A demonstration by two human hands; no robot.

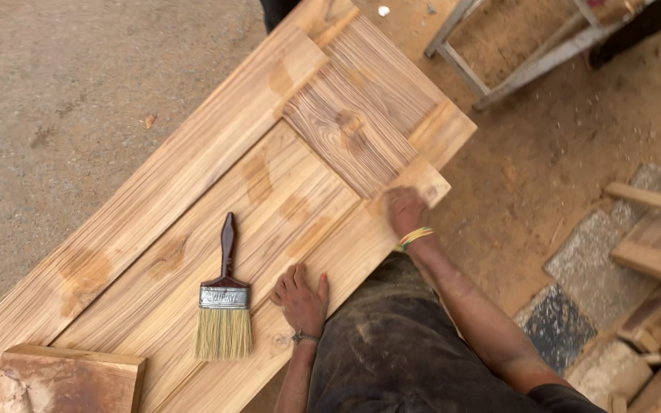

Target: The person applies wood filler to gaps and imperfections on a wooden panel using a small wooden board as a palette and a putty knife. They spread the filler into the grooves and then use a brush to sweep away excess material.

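Observation:
A long panelled wooden door (193,176) lies flat across the view, slanting from lower left to upper right. My left hand (301,298) rests flat on its near rail, fingers together, holding nothing. My right hand (405,209) is pressed on the door's surface near the right rail, beside the raised grained panel (361,107); its fingers are bent down on the wood and I cannot tell whether something is under them. A wide paintbrush (225,306) with a dark red handle and pale bristles lies on the door, just left of my left hand.
A small wooden block (66,378) sits on the door at the lower left. A grey metal frame (522,53) stands on the dusty ground at top right. Planks and wood offcuts (656,245) lie on stone slabs at the right.

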